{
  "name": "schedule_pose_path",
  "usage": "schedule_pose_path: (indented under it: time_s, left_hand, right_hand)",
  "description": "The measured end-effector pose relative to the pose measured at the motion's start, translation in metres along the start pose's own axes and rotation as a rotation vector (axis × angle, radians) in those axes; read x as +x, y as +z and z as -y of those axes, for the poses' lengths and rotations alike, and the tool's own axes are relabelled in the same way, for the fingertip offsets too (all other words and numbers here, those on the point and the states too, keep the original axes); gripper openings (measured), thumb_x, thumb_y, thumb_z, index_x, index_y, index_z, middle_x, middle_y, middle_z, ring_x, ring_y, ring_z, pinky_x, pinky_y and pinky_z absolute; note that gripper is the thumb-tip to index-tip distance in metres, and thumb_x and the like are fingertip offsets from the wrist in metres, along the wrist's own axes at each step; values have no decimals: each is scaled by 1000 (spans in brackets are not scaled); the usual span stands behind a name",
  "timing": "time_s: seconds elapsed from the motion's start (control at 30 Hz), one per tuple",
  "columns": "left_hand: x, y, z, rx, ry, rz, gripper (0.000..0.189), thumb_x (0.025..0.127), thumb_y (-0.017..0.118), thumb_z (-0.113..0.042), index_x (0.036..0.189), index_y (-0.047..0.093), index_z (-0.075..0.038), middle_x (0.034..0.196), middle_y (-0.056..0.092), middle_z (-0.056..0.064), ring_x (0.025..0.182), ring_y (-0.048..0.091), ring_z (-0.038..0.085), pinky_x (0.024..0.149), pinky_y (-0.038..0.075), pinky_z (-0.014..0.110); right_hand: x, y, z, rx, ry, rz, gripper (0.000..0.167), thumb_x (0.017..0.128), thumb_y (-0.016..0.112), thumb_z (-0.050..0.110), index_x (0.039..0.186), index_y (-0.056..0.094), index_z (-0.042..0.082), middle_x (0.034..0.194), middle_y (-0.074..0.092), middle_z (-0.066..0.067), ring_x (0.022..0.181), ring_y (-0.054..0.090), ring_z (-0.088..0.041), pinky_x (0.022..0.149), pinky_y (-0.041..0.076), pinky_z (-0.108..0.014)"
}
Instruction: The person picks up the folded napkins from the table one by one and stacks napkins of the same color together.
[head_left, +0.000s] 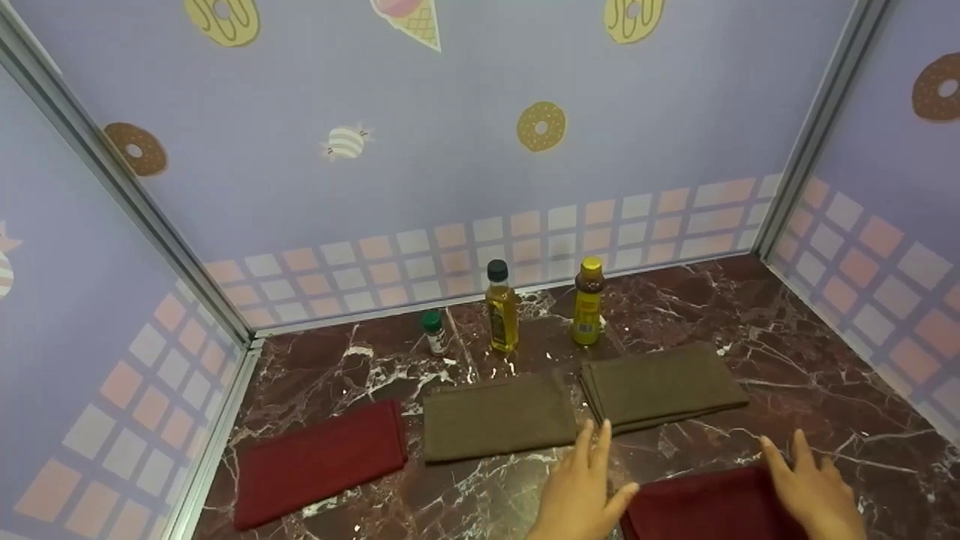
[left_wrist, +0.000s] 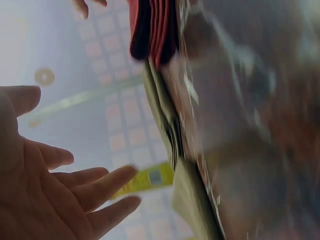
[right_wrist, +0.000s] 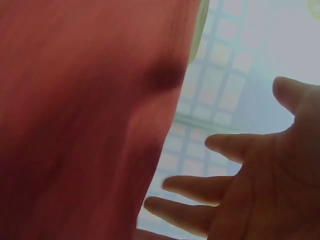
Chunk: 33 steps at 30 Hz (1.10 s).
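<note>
A folded dark red cloth (head_left: 705, 506) lies at the front right of the marble tabletop, partly cut off by the lower edge of the head view. Just left of it is my left hand (head_left: 581, 491), fingers spread and straight, holding nothing. My right hand (head_left: 817, 491) is above the cloth's right end, its fingers also extended and apart. In the right wrist view a gap shows between those fingers and the red cloth (right_wrist: 90, 120). Two folded olive cloths, the middle one (head_left: 499, 416) and the right one (head_left: 667, 386), lie beyond my hands.
Another folded red cloth (head_left: 322, 461) lies at the left. Along the back stand a small green-capped jar (head_left: 435, 334), a dark-capped oil bottle (head_left: 502, 311) and a yellow-capped bottle (head_left: 589, 304). Patterned panels (head_left: 450, 150) enclose the marble tabletop (head_left: 465, 502) at the back and sides.
</note>
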<state>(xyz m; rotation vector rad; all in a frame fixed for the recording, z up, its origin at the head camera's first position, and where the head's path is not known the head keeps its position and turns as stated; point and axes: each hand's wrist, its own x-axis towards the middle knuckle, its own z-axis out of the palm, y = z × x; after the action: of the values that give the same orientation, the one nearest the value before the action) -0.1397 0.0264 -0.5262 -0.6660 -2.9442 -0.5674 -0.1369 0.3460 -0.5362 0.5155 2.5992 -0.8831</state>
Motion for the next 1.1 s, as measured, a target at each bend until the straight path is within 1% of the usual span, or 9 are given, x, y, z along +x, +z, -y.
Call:
schedule_pose_path:
  time_s: [0.13, 0.27, 0.37, 0.47, 0.67, 0.77, 0.87, 0.97, 1.1]
  left_hand:
    - [2, 7, -11, 132, 35, 39, 80, 91, 56, -63, 155, 35, -20, 144, 49, 8, 116, 60, 23, 88, 53, 38]
    - [3, 16, -20, 267, 53, 90, 76, 87, 58, -69, 149, 45, -27, 125, 60, -2, 108, 61, 14, 79, 53, 30]
    - [4, 23, -23, 317, 35, 151, 77, 82, 60, -72, 147, 46, -33, 112, 61, -6, 99, 59, 10, 73, 51, 27]
    - [4, 28, -24, 327, 12, 176, 82, 76, 66, -73, 147, 45, -36, 102, 57, -7, 89, 55, 9, 68, 48, 26]
    - [5, 36, -23, 318, 9, 146, 87, 66, 76, -70, 139, 55, -29, 99, 53, -5, 85, 53, 10, 66, 48, 25]
    - [6, 39, -22, 342, 18, 107, 83, 60, 81, -69, 126, 64, -21, 99, 53, -3, 87, 54, 12, 67, 49, 25]
    - [6, 42, -21, 361, 37, 58, 79, 55, 84, -69, 111, 68, -16, 94, 52, -2, 85, 53, 12, 66, 48, 24]
    - [6, 42, -21, 339, 44, 43, 72, 54, 87, -64, 104, 69, -16, 93, 51, -2, 85, 52, 12, 68, 47, 25]
    - [7, 41, -22, 258, 38, 82, 60, 57, 91, -54, 100, 67, -19, 93, 58, -4, 85, 57, 12, 68, 49, 26]
  right_hand:
    - [1, -1, -9, -45, 16, 16, 102, 93, 5, 75, 149, -6, -9, 133, 14, -58, 115, 20, -79, 91, 27, -80]
    - [0, -2, -13, -67, 29, -13, 104, 93, 12, 76, 149, 5, -11, 130, 19, -57, 113, 24, -78, 91, 29, -78]
    - [0, -2, -14, -67, 42, -28, 103, 94, 18, 75, 148, 14, -12, 131, 21, -54, 113, 26, -75, 92, 29, -77]
    - [0, -2, -14, -58, 43, -26, 101, 95, 24, 74, 145, 22, -14, 132, 25, -51, 115, 29, -71, 94, 30, -75]
    - [1, -2, -18, -39, 37, -12, 98, 96, 34, 70, 141, 25, -15, 131, 27, -50, 117, 31, -67, 93, 32, -75]
    - [3, -2, -20, -38, 30, -13, 95, 96, 40, 67, 141, 26, -16, 131, 28, -49, 117, 32, -67, 93, 33, -74]
    - [2, -2, -20, -45, 14, -17, 89, 98, 47, 58, 140, 26, -17, 130, 31, -49, 116, 33, -67, 93, 33, -73]
    - [1, -2, -19, -60, -13, -23, 81, 98, 53, 47, 139, 26, -18, 131, 34, -49, 116, 36, -66, 93, 34, -72]
    - [1, -1, -20, -71, -35, -34, 72, 97, 57, 33, 138, 26, -17, 132, 37, -48, 115, 40, -66, 93, 35, -71]
